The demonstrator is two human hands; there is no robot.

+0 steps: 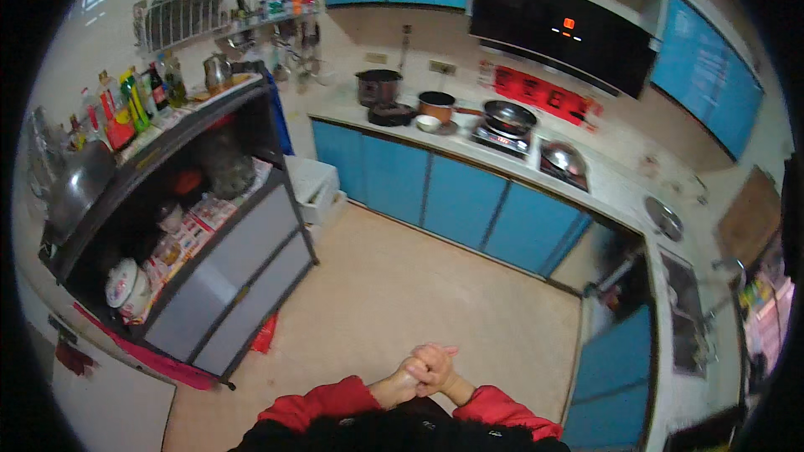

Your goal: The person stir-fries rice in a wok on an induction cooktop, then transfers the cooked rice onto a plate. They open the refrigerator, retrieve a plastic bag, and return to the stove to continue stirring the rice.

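My left hand [399, 385] and my right hand [441, 362] are clasped together at the bottom centre, in front of my body, with red sleeves at both wrists. No object shows between them, and how the fingers interlock is too blurred to tell. Beyond them on the far counter, a black frying pan [510, 117] rests on a lit induction cooker [500, 140]. To its left are an orange-brown saucepan [437, 108], a small white bowl [428, 123] and a dark electric cooker [378, 86]. A domed metal lid [563, 158] lies on the hob to the right.
A dark cabinet [246, 292] at the left holds bottles, a metal wok [81, 188] and a white lidded enamel pot [125, 287]. Blue base cupboards [465, 207] line the far side. At the right are a sink [683, 314] and a wooden board [750, 216].
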